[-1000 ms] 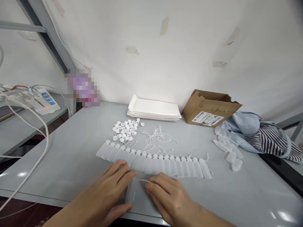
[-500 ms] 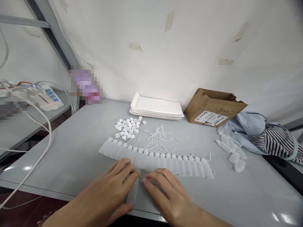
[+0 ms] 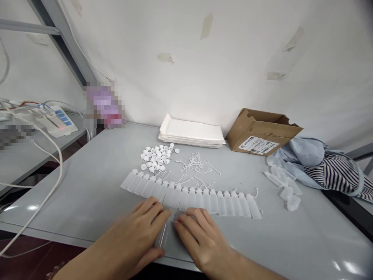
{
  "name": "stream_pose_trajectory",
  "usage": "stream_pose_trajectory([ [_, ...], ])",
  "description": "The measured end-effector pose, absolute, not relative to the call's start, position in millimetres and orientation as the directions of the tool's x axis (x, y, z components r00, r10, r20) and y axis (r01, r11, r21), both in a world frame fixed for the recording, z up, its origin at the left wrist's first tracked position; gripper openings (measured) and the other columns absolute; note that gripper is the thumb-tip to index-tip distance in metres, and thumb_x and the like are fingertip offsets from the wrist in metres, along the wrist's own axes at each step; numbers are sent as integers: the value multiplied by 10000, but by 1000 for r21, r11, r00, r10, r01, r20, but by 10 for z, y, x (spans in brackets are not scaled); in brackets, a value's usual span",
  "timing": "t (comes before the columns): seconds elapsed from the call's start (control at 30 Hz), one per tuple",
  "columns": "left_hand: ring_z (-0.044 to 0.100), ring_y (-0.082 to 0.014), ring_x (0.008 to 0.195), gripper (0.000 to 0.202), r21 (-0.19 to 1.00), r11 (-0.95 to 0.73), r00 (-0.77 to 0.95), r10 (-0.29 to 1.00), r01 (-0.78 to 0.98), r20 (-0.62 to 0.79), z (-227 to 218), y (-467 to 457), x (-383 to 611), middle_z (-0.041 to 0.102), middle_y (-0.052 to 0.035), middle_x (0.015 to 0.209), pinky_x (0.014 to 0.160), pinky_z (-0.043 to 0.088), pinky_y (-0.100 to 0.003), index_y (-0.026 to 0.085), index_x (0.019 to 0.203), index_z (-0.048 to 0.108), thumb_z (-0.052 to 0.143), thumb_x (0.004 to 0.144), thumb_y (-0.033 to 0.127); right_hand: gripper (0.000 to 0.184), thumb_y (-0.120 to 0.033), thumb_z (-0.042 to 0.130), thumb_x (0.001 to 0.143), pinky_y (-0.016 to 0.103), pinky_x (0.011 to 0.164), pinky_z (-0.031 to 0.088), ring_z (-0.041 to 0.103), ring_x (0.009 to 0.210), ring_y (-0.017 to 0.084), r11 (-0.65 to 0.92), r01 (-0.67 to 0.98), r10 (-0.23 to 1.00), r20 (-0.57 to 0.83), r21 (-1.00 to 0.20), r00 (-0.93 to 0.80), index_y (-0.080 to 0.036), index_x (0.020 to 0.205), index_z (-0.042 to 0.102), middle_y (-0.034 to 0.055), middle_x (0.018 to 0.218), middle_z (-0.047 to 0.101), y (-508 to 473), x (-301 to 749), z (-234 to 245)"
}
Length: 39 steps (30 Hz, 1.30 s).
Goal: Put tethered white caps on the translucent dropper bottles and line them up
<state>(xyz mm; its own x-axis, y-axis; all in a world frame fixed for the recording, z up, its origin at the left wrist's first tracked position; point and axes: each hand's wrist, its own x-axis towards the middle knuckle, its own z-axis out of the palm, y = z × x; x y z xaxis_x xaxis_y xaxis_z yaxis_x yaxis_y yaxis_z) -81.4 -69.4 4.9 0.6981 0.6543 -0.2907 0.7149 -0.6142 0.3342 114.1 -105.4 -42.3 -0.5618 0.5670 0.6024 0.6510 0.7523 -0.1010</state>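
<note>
My left hand [image 3: 136, 233] is closed over a clear, translucent plastic bottle [image 3: 162, 238], its lower end showing between the fingers and thumb near the table's front edge. Close beside it, my right hand [image 3: 201, 237] has its fingers drawn together, with the fingertips at a thin white strap [image 3: 171, 221] that reaches toward the bottle. Beyond both hands, several similar soft bottles [image 3: 206, 202] lie side by side in a curved row, some with thin straps at their necks. Behind the row is a heap of small white caps [image 3: 157, 156], and right of it a tangle of loose white straps [image 3: 196, 162].
White padded envelopes [image 3: 192, 132] are stacked against the wall. An open cardboard box [image 3: 259, 132] stands to their right. More translucent bottles [image 3: 287, 190] lie near striped cloth [image 3: 335, 171]. A white cable [image 3: 56, 177] hangs past the grey table's [image 3: 96, 167] left side.
The fingers of my right hand have drawn closer together at the strap. My left hand stays on the bottle, which has turned slightly. The camera view has shifted a little.
</note>
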Motion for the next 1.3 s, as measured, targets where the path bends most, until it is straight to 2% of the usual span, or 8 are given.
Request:
stream_pose_trajectory([
  [0.2, 548, -304, 1114, 475, 333, -587, 674, 656, 738, -338, 71, -687, -814, 619, -72, 1214, 955, 464, -461, 220, 1224, 578, 680, 773, 113, 247, -8, 434, 894, 360, 690, 387, 526, 838, 231, 740, 671, 554, 612, -52, -565, -47, 857, 674, 99, 774, 640, -1050, 1129, -459],
  [0.4, 570, -309, 1108, 505, 339, -619, 705, 651, 708, -282, 32, -668, -844, 634, -83, 1209, 947, 471, -455, 216, 1264, 556, 670, 778, 139, 244, -23, 434, 891, 357, 694, 374, 508, 846, 231, 747, 663, 566, 576, -56, -589, -81, 813, 658, 98, 824, 647, -1035, 1130, -503],
  [0.6, 608, -293, 1046, 462, 355, -627, 715, 658, 694, -235, 12, -645, -882, 660, -73, 1152, 890, 506, -417, 225, 1219, 583, 665, 772, 141, 205, -36, 459, 886, 348, 696, 382, 511, 892, 244, 763, 645, 557, 550, -43, -623, -81, 813, 645, 119, 898, 659, -1021, 1143, -520],
  [0.7, 605, -297, 1062, 442, 344, -642, 721, 666, 685, -193, -4, -633, -906, 664, -73, 1167, 921, 490, -432, 224, 1208, 589, 638, 777, 138, 204, -40, 462, 887, 334, 662, 374, 510, 850, 226, 758, 651, 560, 545, -33, -624, -95, 808, 643, 115, 927, 664, -1011, 1131, -521],
  [0.83, 622, -276, 1024, 430, 362, -655, 735, 662, 663, -150, -16, -632, -924, 677, -61, 1135, 883, 508, -392, 235, 1183, 592, 597, 768, 125, 187, -36, 483, 871, 328, 629, 365, 497, 788, 209, 750, 661, 566, 540, -25, -623, -94, 802, 647, 115, 936, 669, -996, 1115, -512],
  [1.03, 610, -283, 1050, 515, 369, -634, 723, 662, 680, -195, 1, -652, -901, 658, -46, 1170, 900, 500, -420, 256, 1224, 560, 602, 744, 73, 221, -22, 457, 871, 332, 613, 354, 493, 784, 212, 750, 661, 551, 578, -27, -601, -88, 792, 653, 115, 883, 671, -1000, 1125, -493],
  [1.17, 616, -262, 1009, 577, 407, -634, 734, 662, 657, -153, -13, -630, -974, 664, -38, 1106, 882, 502, -374, 275, 1269, 515, 699, 737, 150, 226, -18, 446, 871, 334, 624, 348, 493, 777, 208, 749, 662, 554, 590, -44, -587, -86, 798, 649, 107, 838, 661, -1003, 1147, -436],
  [1.3, 616, -214, 920, 571, 490, -640, 741, 671, 591, -17, 5, -422, -1017, 644, -18, 1012, 811, 505, -302, 292, 1333, 425, 667, 826, 394, 193, -39, 471, 881, 331, 641, 348, 499, 785, 204, 732, 679, 561, 617, -59, -552, -95, 838, 651, 91, 825, 661, -995, 1200, -351],
])
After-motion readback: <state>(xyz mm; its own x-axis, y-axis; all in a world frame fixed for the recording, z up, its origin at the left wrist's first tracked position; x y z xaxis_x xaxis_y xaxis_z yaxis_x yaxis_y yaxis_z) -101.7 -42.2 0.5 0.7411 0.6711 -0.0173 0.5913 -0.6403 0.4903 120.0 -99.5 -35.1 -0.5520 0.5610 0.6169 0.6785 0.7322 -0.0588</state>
